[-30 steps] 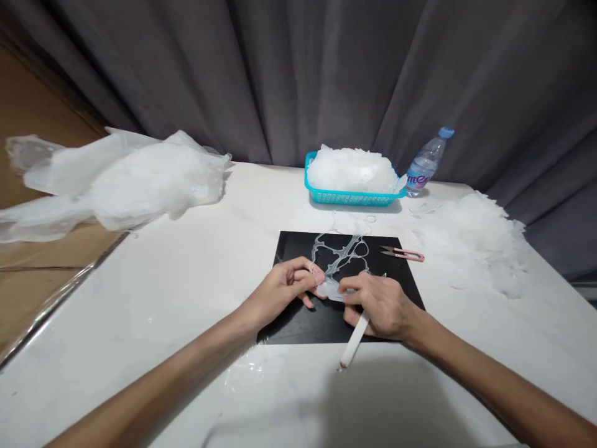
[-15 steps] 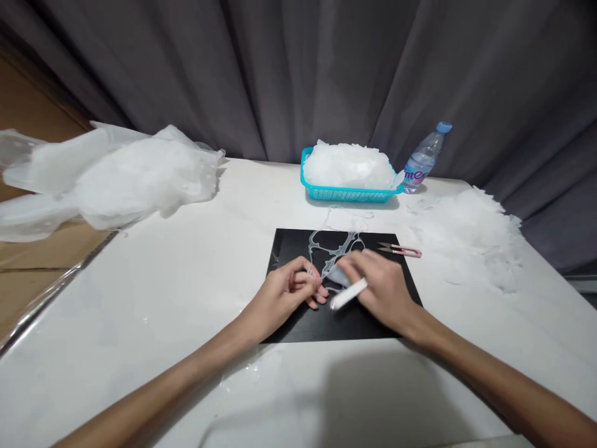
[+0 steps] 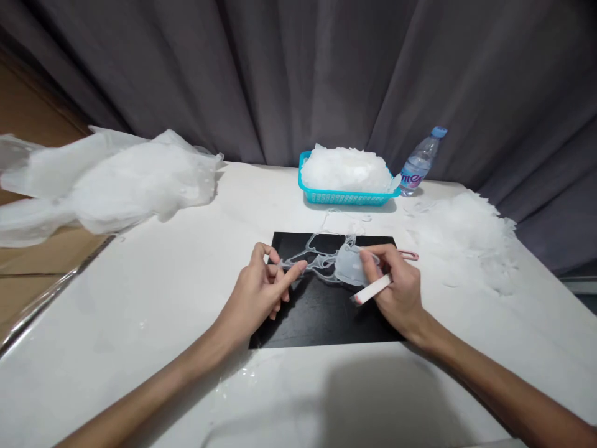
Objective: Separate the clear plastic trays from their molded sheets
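Observation:
My left hand grips the left end of a translucent white web of thin strips, its thumb stretched along the strips. My right hand pinches a flat, rounded translucent piece at the web's right side. In the same hand sits a slim white stick-like tool, its dark tip slanting down to the left; its kind I cannot make out. Both hands are over a black board. Pink-handled thread snips lie at the board's right edge, partly hidden behind my right hand.
A blue basket heaped with white translucent pieces stands at the back, beside a water bottle. More white pieces are piled on the right. A filled clear plastic bag lies at left. A grey curtain hangs behind the white table.
My left hand has moved left and my right hand slightly right, so the web is stretched between them. The rounded piece has come up into clear view in my right fingers.

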### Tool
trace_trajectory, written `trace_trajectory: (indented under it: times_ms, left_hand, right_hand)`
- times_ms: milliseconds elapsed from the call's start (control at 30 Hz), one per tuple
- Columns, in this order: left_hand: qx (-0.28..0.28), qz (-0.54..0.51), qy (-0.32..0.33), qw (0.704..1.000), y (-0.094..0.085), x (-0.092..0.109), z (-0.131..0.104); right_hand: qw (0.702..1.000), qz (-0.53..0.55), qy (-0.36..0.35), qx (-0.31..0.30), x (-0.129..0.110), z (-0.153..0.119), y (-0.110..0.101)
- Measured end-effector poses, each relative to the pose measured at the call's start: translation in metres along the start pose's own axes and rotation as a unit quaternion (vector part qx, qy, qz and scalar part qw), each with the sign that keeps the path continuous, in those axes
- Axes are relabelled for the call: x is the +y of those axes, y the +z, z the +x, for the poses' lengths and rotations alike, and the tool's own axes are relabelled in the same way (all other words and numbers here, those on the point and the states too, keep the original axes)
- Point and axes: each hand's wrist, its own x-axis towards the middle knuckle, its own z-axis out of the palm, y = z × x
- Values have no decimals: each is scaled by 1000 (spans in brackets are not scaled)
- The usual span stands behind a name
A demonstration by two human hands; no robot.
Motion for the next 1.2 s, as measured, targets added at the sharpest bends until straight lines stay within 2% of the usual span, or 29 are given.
trace_trajectory:
  times_ms: [33, 100, 200, 300, 433, 500, 733, 900, 1200]
  left_hand:
    - [-4, -5, 6, 1000, 1, 2, -3]
    - [-54, -39, 25, 997, 4, 3, -8]
    - [-137, -38, 40, 989, 8, 0, -14]
    - [-183, -46, 34, 981, 8, -7, -11]
    - [-193, -114, 45, 974, 8, -14, 0]
    - [-190, -115, 52, 974, 9, -17, 3]
    - [-174, 15, 84, 981, 6, -9, -1]
    - [-165, 65, 99, 979, 1, -6, 1]
    - [-218, -24, 86, 972, 0, -18, 8]
  right_hand:
    - [1000, -6, -27, -2, -5, -4, 3]
    - [996, 7, -83, -28, -14, -11, 8]
    - [981, 65, -148, -107, -23, -18, 13]
    - [972, 103, -131, -163, -24, -18, 12]
    - [984, 94, -22, -147, -13, -4, 6]
    - [983, 91, -3, -162, -6, 3, 4]
    - [947, 113, -23, -299, 3, 8, 3]
    - [937, 134, -12, -323, 3, 5, 6]
    - [929, 153, -21, -337, 5, 6, 3]
